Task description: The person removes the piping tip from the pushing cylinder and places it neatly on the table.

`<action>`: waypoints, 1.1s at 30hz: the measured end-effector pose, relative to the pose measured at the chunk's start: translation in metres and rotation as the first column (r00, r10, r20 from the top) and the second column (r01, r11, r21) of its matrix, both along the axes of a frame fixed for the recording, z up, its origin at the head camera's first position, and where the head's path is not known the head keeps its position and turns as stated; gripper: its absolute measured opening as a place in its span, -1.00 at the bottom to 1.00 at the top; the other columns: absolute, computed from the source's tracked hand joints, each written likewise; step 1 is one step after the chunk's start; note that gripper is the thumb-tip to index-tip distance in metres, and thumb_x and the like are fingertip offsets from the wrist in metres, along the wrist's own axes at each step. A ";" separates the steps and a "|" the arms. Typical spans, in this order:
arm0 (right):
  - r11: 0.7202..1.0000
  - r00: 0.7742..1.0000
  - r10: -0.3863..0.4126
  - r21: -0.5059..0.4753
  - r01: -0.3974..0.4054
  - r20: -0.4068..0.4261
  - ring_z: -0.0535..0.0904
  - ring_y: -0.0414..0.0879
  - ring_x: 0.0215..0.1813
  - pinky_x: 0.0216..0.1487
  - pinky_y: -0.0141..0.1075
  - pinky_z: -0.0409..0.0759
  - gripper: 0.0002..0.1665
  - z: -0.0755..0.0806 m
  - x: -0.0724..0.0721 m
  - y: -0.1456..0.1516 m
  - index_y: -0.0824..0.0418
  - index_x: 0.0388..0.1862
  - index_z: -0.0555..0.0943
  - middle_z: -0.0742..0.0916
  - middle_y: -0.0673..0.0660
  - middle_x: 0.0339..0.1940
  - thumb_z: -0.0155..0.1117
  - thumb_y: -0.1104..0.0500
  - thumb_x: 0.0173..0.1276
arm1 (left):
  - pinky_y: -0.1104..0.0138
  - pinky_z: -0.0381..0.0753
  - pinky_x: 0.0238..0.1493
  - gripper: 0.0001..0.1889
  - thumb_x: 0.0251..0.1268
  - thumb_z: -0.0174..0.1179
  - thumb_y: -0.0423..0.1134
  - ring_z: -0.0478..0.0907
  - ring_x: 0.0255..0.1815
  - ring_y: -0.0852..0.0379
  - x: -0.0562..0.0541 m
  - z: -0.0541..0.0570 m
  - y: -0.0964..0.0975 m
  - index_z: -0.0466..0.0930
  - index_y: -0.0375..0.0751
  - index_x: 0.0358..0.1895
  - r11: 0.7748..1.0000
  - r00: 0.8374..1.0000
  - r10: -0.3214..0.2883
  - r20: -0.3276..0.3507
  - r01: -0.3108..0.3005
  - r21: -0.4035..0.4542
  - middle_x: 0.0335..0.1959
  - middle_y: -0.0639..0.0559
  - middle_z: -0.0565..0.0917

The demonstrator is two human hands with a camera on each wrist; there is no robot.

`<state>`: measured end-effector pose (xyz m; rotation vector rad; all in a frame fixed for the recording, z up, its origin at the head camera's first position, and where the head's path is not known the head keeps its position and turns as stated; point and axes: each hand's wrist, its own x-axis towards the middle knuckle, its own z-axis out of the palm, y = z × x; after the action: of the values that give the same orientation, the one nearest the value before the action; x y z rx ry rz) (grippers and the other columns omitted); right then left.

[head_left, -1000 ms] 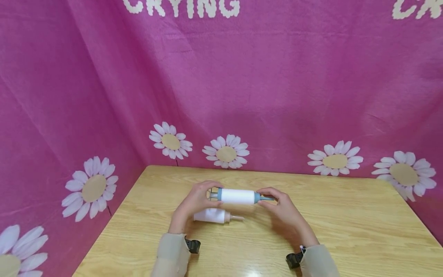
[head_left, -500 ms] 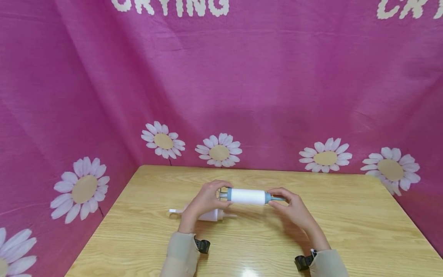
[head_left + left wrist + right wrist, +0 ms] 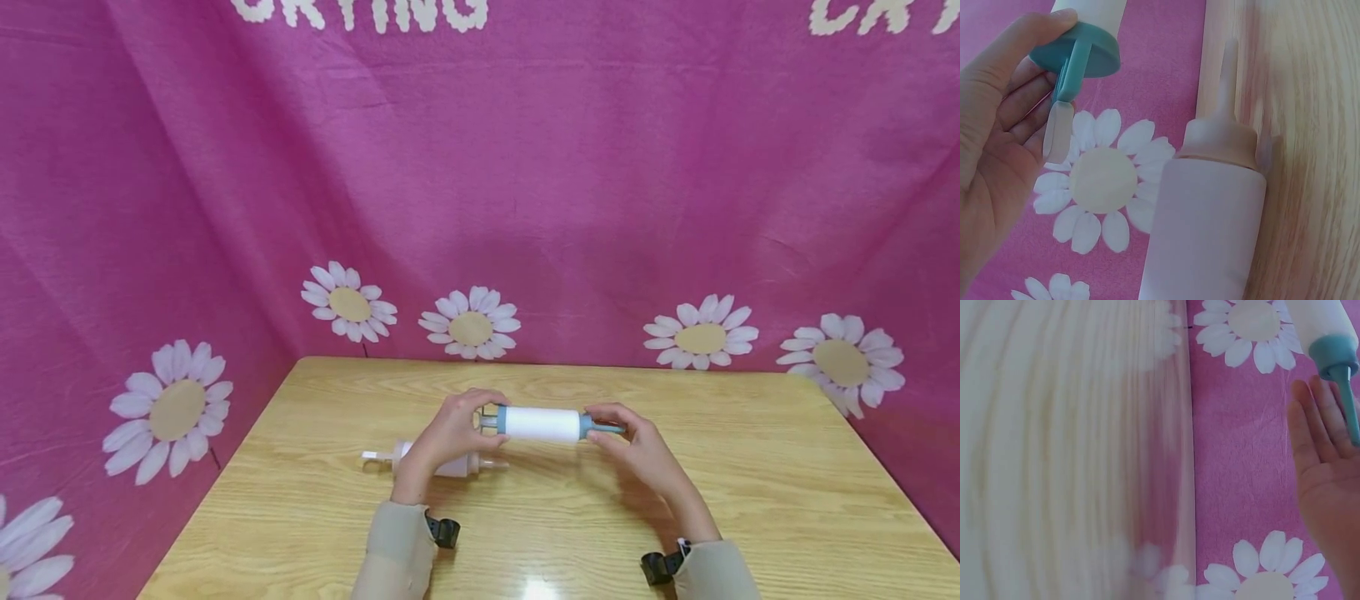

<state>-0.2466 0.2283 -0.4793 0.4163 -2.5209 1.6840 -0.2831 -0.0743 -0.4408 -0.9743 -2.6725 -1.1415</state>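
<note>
A white cylindrical bottle (image 3: 542,424) with blue-green end pieces lies level in the air between both hands. My left hand (image 3: 456,432) pinches its left end between thumb and fingers. In the left wrist view a blue-green handle (image 3: 1072,72) with a pale tip (image 3: 1059,132) sticks out of that end. My right hand (image 3: 637,446) holds the other end, at the tapered nozzle (image 3: 1346,403), with thumb and fingertips. On the table under my left hand lies a similar bottle (image 3: 1204,231) with a pale pinkish nozzle; the left wrist partly hides it in the head view.
The wooden table (image 3: 750,467) has its back edge against a pink curtain (image 3: 585,167) printed with white daisies. The curtain also runs along the left side. A black wrist camera (image 3: 660,568) sits at each sleeve.
The head view has turned slightly, so both hands and the held bottle appear further right. More of the lying bottle's left end shows. The grip on the held bottle looks the same.
</note>
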 end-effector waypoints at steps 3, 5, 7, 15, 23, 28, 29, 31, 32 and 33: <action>0.999 0.999 -0.011 -0.035 0.013 0.049 0.55 -0.41 0.01 0.04 -0.36 0.63 -0.51 0.001 -0.002 0.000 0.24 0.27 0.50 0.65 0.18 0.15 0.17 0.03 0.47 | 0.15 0.66 0.09 -0.52 0.03 0.48 -0.24 0.61 0.05 0.02 0.000 0.001 0.002 0.61 -0.13 0.09 1.000 1.000 0.001 -0.016 -0.001 -0.010 0.11 -0.03 0.68; 0.999 0.996 -0.024 -0.039 0.027 0.080 0.56 -0.38 -0.01 0.06 -0.29 0.64 -0.50 0.001 -0.004 0.000 0.27 0.27 0.50 0.66 0.12 0.12 0.10 -0.01 0.51 | 0.15 0.67 0.10 -0.52 0.03 0.48 -0.23 0.60 0.06 0.05 0.000 0.001 0.002 0.61 -0.14 0.09 1.000 0.999 -0.003 -0.032 0.002 -0.018 0.11 -0.03 0.68; 0.998 0.993 -0.033 -0.055 0.040 0.116 0.60 -0.32 -0.06 0.07 -0.21 0.65 -0.50 0.001 -0.006 0.000 0.30 0.23 0.52 0.68 0.03 0.04 0.07 -0.03 0.52 | 0.15 0.67 0.11 -0.52 0.03 0.48 -0.22 0.60 0.08 0.05 0.000 0.001 0.003 0.61 -0.14 0.08 1.000 0.999 -0.003 -0.036 0.003 -0.025 0.12 -0.02 0.68; 0.993 0.984 0.059 -0.108 -0.041 0.168 0.71 -0.13 -0.26 -0.10 -0.11 0.71 -0.56 0.002 -0.007 0.001 0.41 0.02 0.56 0.74 0.00 -0.32 0.11 0.02 0.50 | 0.13 0.67 0.14 -0.51 0.02 0.50 -0.20 0.59 0.13 -0.02 0.000 0.002 0.004 0.61 -0.12 0.08 0.999 0.998 -0.005 -0.056 0.003 -0.033 0.13 -0.02 0.67; 0.995 0.987 0.063 -0.087 -0.051 0.144 0.67 -0.22 -0.19 -0.04 -0.14 0.72 -0.58 0.001 -0.007 0.003 0.36 0.07 0.56 0.72 -0.10 -0.23 0.21 0.05 0.44 | 0.13 0.67 0.14 -0.50 0.03 0.48 -0.22 0.60 0.14 -0.08 0.002 0.004 0.005 0.61 -0.19 0.10 1.000 0.998 -0.019 -0.057 0.018 -0.022 0.13 -0.05 0.67; 0.998 0.991 0.030 -0.051 -0.024 0.130 0.62 -0.26 -0.09 0.00 -0.23 0.71 -0.52 0.002 -0.005 0.003 0.24 0.15 0.55 0.68 -0.07 -0.05 0.32 0.01 0.35 | 0.12 0.66 0.15 -0.51 0.05 0.48 -0.21 0.61 0.13 -0.11 0.003 0.003 0.005 0.61 -0.18 0.11 1.000 0.999 -0.012 -0.045 0.011 -0.019 0.14 -0.05 0.67; 0.998 0.992 0.028 -0.051 -0.022 0.124 0.62 -0.26 -0.09 -0.01 -0.26 0.70 -0.51 0.003 -0.004 0.002 0.22 0.16 0.55 0.67 -0.04 -0.03 0.33 0.01 0.34 | 0.13 0.66 0.15 -0.51 0.04 0.48 -0.22 0.61 0.13 -0.09 0.003 0.002 0.004 0.61 -0.18 0.10 1.000 0.999 -0.009 -0.048 0.008 -0.019 0.14 -0.05 0.67; 0.998 0.994 0.021 -0.054 -0.015 0.107 0.62 -0.27 -0.08 -0.03 -0.32 0.69 -0.50 0.003 -0.004 0.001 0.20 0.16 0.55 0.67 -0.02 -0.01 0.37 0.02 0.31 | 0.16 0.66 0.15 -0.51 0.04 0.48 -0.22 0.61 0.14 -0.03 0.004 0.003 0.004 0.62 -0.16 0.10 1.000 0.998 -0.002 -0.060 0.001 -0.020 0.14 -0.04 0.67; 0.998 0.996 0.020 -0.055 -0.015 0.091 0.62 -0.27 -0.07 -0.04 -0.35 0.69 -0.50 0.003 -0.004 0.001 0.20 0.17 0.55 0.67 -0.03 0.00 0.38 0.04 0.30 | 0.17 0.66 0.15 -0.51 0.03 0.48 -0.23 0.60 0.14 -0.01 0.004 0.003 0.004 0.62 -0.15 0.10 1.000 0.998 0.001 -0.068 -0.002 -0.022 0.14 -0.03 0.67; 0.998 0.997 0.020 -0.056 -0.016 0.074 0.61 -0.29 -0.06 -0.05 -0.38 0.68 -0.49 0.003 -0.004 0.001 0.20 0.18 0.55 0.67 -0.04 -0.01 0.38 0.06 0.29 | 0.17 0.67 0.15 -0.51 0.03 0.48 -0.23 0.60 0.14 0.00 0.004 0.003 0.004 0.62 -0.15 0.10 1.000 0.997 0.000 -0.076 -0.002 -0.020 0.14 -0.03 0.67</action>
<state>-0.2503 0.2288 -0.4765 0.3798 -2.5220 1.8046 -0.2792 -0.0703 -0.4381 -0.9985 -2.6295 -1.0580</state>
